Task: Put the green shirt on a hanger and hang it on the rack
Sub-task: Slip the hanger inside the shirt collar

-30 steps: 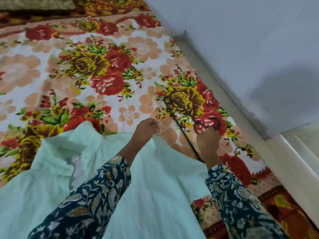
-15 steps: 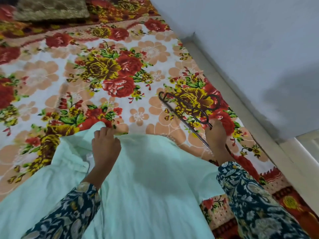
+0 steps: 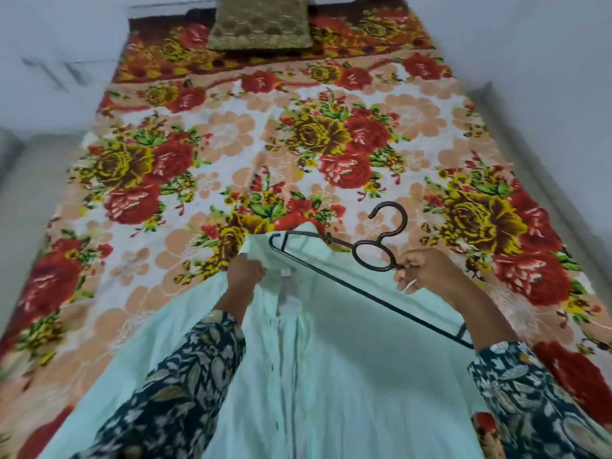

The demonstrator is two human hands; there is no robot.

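Head view: the right hand (image 3: 427,273) has its fingers (image 3: 409,265) curled closed around the black hanger (image 3: 372,256), gripping just beside the ring below its hook. The left hand (image 3: 245,273) pinches the collar edge of the pale green shirt (image 3: 347,376), fingers closed on the fabric. The hanger's far tip lies over the shirt's neck opening. The shirt lies spread on the floral bedspread (image 3: 185,200); a gold-brown cushion (image 3: 261,24) sits at the far end of the bed.

- Green shirt (image 3: 347,376): pale mint, spread flat, reaching from the near edge to mid-scene, collar end far, placket down its middle.
- Hanger (image 3: 334,270): thin, dark, 1 hook curling up far-right, tilted across the collar, left tip over the fabric.
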